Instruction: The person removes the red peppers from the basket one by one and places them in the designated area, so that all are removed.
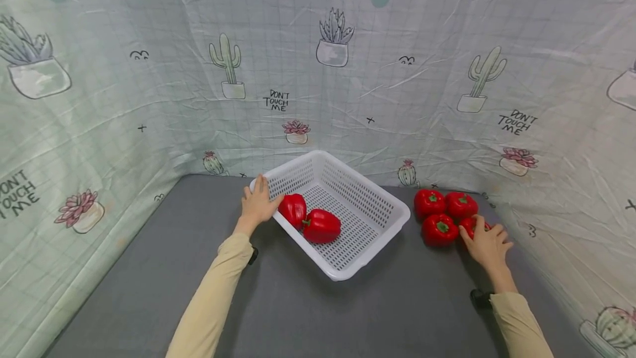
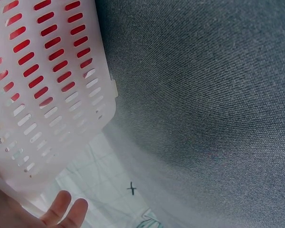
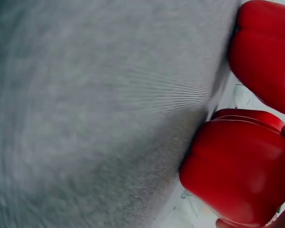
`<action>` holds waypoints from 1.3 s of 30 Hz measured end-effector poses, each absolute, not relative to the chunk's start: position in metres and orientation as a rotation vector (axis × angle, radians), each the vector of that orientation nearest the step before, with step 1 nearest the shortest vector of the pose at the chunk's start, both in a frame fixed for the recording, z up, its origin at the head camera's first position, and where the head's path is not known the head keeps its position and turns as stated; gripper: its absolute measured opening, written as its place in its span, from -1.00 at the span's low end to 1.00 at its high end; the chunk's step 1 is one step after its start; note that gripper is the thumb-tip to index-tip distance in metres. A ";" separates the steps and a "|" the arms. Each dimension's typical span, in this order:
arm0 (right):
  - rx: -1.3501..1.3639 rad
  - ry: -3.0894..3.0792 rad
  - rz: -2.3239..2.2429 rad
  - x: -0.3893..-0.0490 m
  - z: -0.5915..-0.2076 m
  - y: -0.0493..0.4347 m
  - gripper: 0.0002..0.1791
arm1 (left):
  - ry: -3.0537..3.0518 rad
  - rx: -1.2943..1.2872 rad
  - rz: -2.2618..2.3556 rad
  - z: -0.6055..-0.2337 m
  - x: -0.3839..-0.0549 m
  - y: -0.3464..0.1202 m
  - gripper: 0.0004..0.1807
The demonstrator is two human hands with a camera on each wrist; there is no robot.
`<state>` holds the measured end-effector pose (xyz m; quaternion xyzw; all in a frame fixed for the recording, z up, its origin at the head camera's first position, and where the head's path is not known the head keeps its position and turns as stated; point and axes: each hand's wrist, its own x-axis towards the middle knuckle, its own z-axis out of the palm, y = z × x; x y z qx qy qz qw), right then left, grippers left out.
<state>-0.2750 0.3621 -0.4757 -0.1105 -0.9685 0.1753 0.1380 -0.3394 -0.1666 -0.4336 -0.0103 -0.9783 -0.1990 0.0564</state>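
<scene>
"Bell peppers [image 1: 434,237], red and glossy: how are they set out?"

"Four cluster on the gray table [image 1: 144,269], at three o'clock from the white perforated basket [image 1: 355,192]. Two more peppers [image 1: 322,227] lie inside it, toward eight and nine o'clock."

"And the hands?"

"The right hand [image 1: 486,245] has thumb and fingers curled round the cluster's four o'clock pepper [image 3: 240,166]. The left hand [image 1: 258,206] rests at the basket's ten o'clock corner, fingers apart and fairly straight; how firmly it presses, I can't tell."

"How will that pepper handle?"

"Light for its bulk, I'd guess, being hollow. The walls should feel firm yet crack under a hard squeeze, and that shine suggests slick skin."

"So where would you take hold?"

"Round the fat shoulders, thumb opposing the fingers, settled into the grooves. I wouldn't pull on a green stem [image 1: 442,227]; it's short and could snap. Neighbors crowd this one at nine and eleven o'clock, so work from four."

"And the basket?"

"Thin plastic, probably light and apt to skid if nudged; steady it by the rim."
</scene>
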 end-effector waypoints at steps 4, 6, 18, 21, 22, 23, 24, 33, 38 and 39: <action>-0.306 -2.840 0.554 -0.273 -0.472 0.364 -0.38 | -2.963 -0.032 -0.608 -0.434 -0.339 -0.166 -0.13; -0.264 -2.874 0.569 -0.272 -0.470 0.367 -0.35 | -2.964 -0.032 -0.607 -0.434 -0.339 -0.166 -0.13; -0.048 -2.968 0.538 -0.262 -0.466 0.381 -0.08 | -2.949 -0.019 -0.618 -0.435 -0.339 -0.167 -0.13; -0.028 -2.967 0.494 -0.261 -0.466 0.382 -0.12 | -2.947 -0.019 -0.627 -0.435 -0.339 -0.167 -0.13; -0.022 -2.970 0.483 -0.261 -0.465 0.382 -0.12 | -2.948 -0.018 -0.627 -0.435 -0.339 -0.166 -0.14; -0.018 -2.969 0.472 -0.261 -0.465 0.382 -0.13 | -2.951 -0.020 -0.624 -0.434 -0.338 -0.166 -0.13; -0.013 -2.969 0.461 -0.260 -0.465 0.382 -0.13 | -2.955 -0.017 -0.624 -0.434 -0.338 -0.166 -0.13; -0.031 -2.943 0.428 -0.264 -0.469 0.378 -0.10 | -2.956 -0.019 -0.619 -0.435 -0.339 -0.167 -0.13; -0.033 -2.942 0.417 -0.267 -0.470 0.375 -0.08 | -2.961 -0.024 -0.616 -0.436 -0.340 -0.167 -0.13; -0.033 -2.944 0.412 -0.267 -0.469 0.375 -0.07 | -2.962 -0.022 -0.612 -0.436 -0.340 -0.166 -0.13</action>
